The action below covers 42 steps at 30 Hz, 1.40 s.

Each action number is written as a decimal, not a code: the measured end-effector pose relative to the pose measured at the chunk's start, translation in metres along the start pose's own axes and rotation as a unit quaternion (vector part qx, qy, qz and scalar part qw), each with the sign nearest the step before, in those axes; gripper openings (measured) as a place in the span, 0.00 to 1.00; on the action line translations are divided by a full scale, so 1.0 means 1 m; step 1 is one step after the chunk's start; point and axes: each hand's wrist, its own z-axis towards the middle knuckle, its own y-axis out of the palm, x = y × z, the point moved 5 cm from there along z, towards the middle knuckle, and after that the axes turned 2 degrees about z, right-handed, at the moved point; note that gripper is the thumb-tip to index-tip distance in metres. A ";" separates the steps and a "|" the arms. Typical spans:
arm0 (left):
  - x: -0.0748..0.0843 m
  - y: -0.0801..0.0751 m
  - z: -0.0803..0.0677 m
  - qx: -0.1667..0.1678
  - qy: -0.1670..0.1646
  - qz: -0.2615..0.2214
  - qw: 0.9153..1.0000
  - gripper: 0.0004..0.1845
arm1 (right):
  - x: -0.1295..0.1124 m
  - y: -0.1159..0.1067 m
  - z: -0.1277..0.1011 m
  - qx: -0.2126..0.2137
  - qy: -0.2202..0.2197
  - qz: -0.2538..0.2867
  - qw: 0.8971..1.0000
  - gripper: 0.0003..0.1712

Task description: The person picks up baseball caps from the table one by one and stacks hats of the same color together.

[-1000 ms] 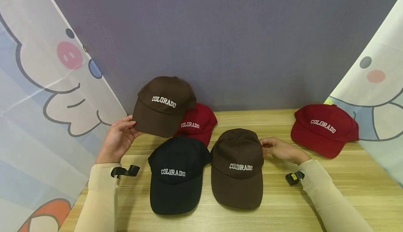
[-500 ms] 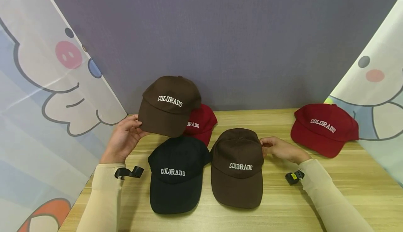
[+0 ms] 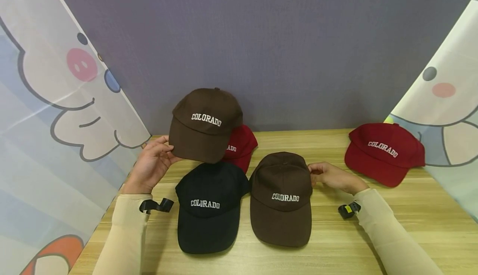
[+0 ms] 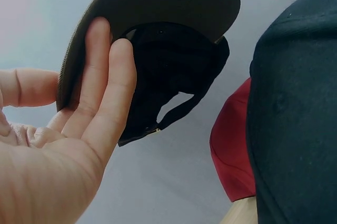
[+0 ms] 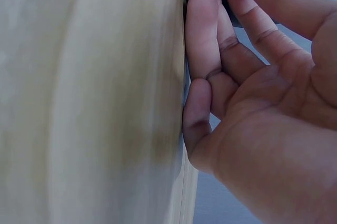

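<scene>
A wooden table [image 3: 373, 233] stands against a grey wall. The left hand [image 3: 151, 165] pinches the brim of a brown cap [image 3: 204, 123], lifted above a red cap [image 3: 242, 146] and a black cap [image 3: 209, 204]. The right hand [image 3: 330, 175] pinches a second brown cap [image 3: 281, 198] lying flat mid-table. Bare wood shows along the front edge.
</scene>
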 end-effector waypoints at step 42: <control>-0.028 0.056 0.006 -0.047 -0.054 -0.011 0.997 0.19 | 0.001 0.000 0.001 -0.012 -0.020 0.005 1.000 0.05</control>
